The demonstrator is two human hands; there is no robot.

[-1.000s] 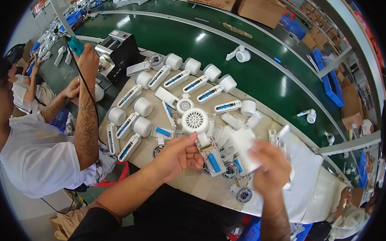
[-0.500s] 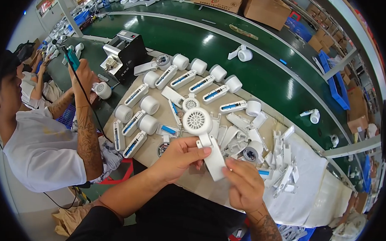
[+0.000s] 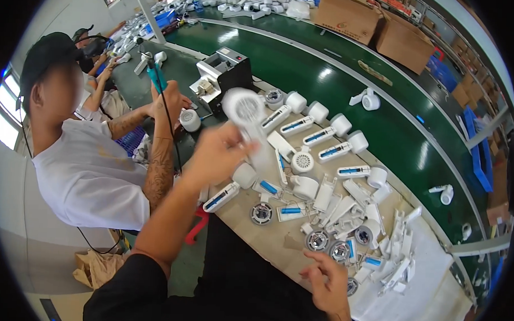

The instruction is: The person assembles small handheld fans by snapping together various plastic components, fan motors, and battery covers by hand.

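Note:
A white handheld fan (image 3: 246,110) with a round grille is raised above the far left of the work surface, smeared by motion. The fingers of my left hand (image 3: 216,154) are closed round its handle. Lower right, my right hand (image 3: 327,283) is open and holds nothing, its fingers partly bent. Just beyond it lie round fan parts with bare circuitry, one of them a grey-rimmed fan head (image 3: 340,251). Rows of white fans with handles opened on blue cells, such as one fan (image 3: 335,151), lie along the far side. Another fan (image 3: 302,161) rests grille up.
White plastic casings (image 3: 401,250) are heaped at the right. A black machine (image 3: 223,77) stands at the far left. Beside me a person (image 3: 92,166) holds a teal tool (image 3: 156,76) with a cord. Beyond runs a green conveyor belt (image 3: 305,71) carrying a few fans and cardboard boxes (image 3: 347,16).
My left hand has carried the fan away from my right hand, leftward and farther out. My right hand has come off the handle and spread its fingers. The view has turned left.

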